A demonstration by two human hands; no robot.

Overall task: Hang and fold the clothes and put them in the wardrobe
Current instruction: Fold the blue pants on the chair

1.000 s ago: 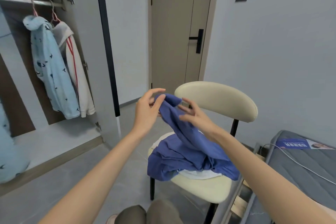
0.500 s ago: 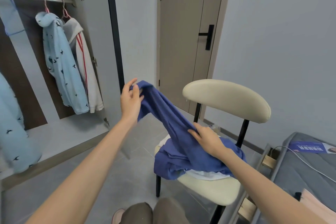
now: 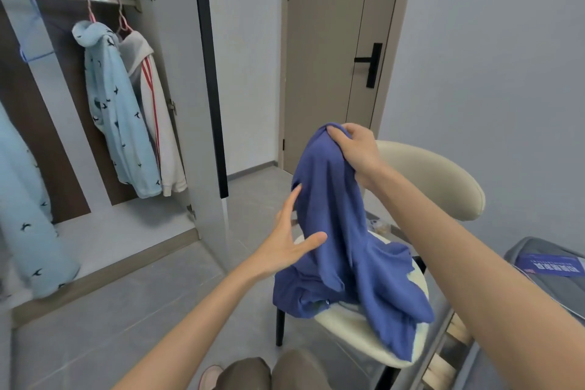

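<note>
Blue garment (image 3: 342, 231), one; chair (image 3: 443, 180), one.

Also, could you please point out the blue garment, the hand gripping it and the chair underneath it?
blue garment (image 3: 332, 199): head view, the draped middle fold.
right hand (image 3: 357, 152): head view, middle of the hand.
cream chair (image 3: 437, 177): head view, the backrest.
</note>
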